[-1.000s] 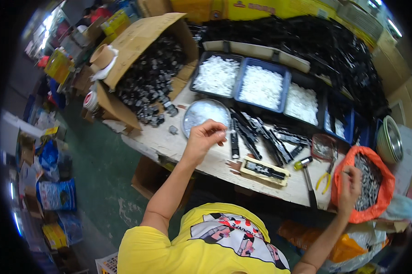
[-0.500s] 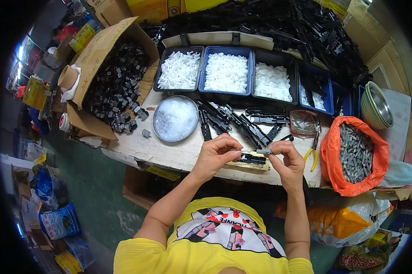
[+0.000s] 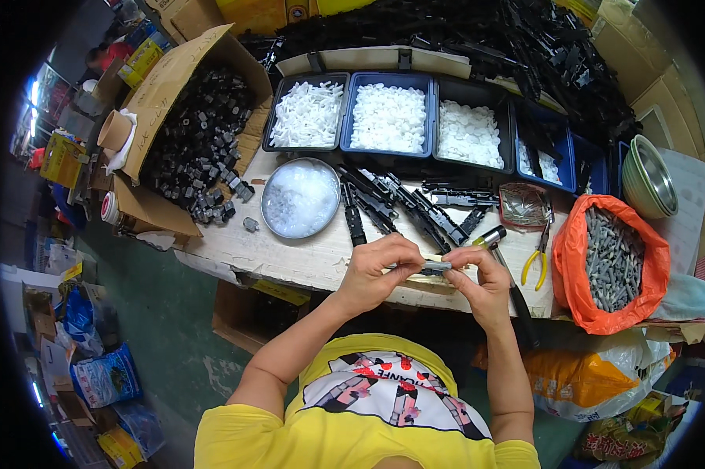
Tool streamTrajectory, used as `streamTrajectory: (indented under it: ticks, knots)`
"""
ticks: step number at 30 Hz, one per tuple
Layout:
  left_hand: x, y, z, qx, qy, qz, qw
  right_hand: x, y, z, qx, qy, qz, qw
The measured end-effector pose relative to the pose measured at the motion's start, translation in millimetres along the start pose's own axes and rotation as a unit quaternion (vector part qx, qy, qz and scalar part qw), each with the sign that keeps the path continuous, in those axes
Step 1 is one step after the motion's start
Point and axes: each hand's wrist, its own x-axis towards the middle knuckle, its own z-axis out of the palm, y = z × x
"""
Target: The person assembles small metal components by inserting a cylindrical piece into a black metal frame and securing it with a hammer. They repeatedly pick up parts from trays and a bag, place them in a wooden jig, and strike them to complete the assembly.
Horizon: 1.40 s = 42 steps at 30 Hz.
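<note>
One slim grey part (image 3: 437,265) is held level above the near middle of the bench (image 3: 313,254), between the two hands; its left end is pinched by thumb and fingers of the left hand (image 3: 384,270), and its right end is gripped by those of the right hand (image 3: 477,273); both hands are thus clamped on the same part, and are set just apart from each other. Beneath them one cream fixture (image 3: 423,279) is largely hidden.

Beyond the hands, a cluster of long black parts (image 3: 415,205) is spread, overlapped too much to be counted; to its left are placed one round metal tray (image 3: 290,234), filled with whitish pieces, and one loose grey block (image 3: 250,224); farther left, one cardboard box (image 3: 173,78) is filled with dark blocks (image 3: 204,125).

Five bins (image 3: 386,155) are lined up at the far side; the three on the left are filled with white pieces (image 3: 388,117), the fourth is shared by white and black ones, and the fifth's contents cannot be made out.

To the right are laid one hammer (image 3: 519,301), one pair of yellow-handled pliers (image 3: 541,248) and one small clear container (image 3: 523,205); one orange bag (image 3: 565,262) is filled with grey pieces (image 3: 612,258).
</note>
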Motion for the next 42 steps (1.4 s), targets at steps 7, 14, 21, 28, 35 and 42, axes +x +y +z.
streamTrajectory:
  ticks: [7,14,21,28,35,42]
  knots:
    - [-3,-11,8,0.103,-0.044,0.074,0.991,-1,-8,-8,-0.249,-0.016,-0.104,0.963]
    - [-13,-29,9,0.239,-0.011,0.008,0.971,-8,6,-26,-0.321,-0.025,-0.078,0.943]
    - [-13,-35,17,0.267,-0.005,-0.018,0.964,-2,11,-20,-0.349,-0.056,-0.097,0.930]
    - [-13,-33,18,0.250,0.008,-0.030,0.968,0,14,-19,-0.355,-0.064,-0.105,0.927]
    - [-18,-38,19,0.310,-0.004,0.087,0.947,-5,21,-24,-0.432,-0.079,-0.172,0.882]
    - [-16,-37,18,0.327,-0.023,0.087,0.941,-11,18,-24,-0.479,-0.113,-0.226,0.841]
